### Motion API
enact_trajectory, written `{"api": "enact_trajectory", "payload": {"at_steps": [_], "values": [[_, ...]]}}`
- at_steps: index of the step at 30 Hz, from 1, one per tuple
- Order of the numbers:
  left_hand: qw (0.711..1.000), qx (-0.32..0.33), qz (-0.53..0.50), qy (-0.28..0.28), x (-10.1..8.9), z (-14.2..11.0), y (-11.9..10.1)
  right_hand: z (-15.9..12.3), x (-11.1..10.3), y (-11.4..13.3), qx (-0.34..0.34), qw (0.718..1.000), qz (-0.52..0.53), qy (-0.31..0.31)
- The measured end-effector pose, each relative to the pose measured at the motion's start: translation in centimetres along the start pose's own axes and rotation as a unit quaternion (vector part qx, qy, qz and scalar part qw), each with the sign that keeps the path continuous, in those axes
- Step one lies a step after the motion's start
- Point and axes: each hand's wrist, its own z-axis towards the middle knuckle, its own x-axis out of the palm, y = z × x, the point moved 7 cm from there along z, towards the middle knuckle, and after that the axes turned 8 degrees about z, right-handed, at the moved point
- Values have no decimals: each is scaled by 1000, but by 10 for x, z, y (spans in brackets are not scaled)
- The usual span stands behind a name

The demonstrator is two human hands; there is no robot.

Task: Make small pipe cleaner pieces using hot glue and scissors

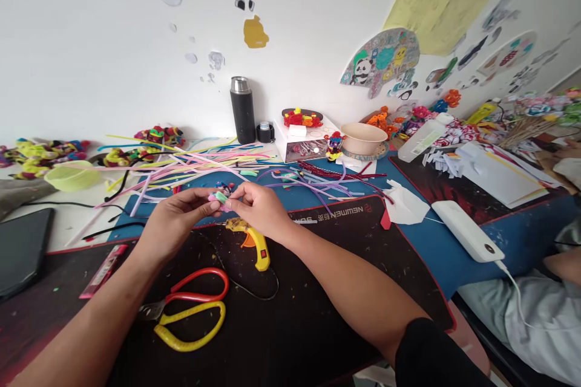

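Note:
Both my hands meet above the far part of the black mat (290, 308). Between their fingertips is a small pink and green fuzzy craft piece (221, 197), which looks like pipe cleaner work. My left hand (175, 217) pinches it from the left, and my right hand (258, 208) grips its right side. Fingers cover part of the piece. Just below my right hand lies a yellow hot glue gun (259, 248) with an orange trigger. Nearer to me are scissors (193, 308) with one red and one yellow handle loop.
Loose pipe cleaners (204, 160) spread behind my hands. A black thermos (242, 110), a white box (302, 139) and a beige bowl (364, 138) stand by the wall. To the right lies a white power bank (467, 231) with a cable; a person sits beyond it. A tablet (22, 248) is at left.

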Motion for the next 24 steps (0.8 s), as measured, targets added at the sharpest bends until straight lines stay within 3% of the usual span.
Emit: {"api": "enact_trajectory", "payload": {"at_steps": [8,24], "values": [[999,7,30,-18,1,-6,-14,-1,1,-3,-4,1000,-7,8],[999,2,43,-27,7,-10,-17,-4,0,0,-6,999,-50,8]]}}
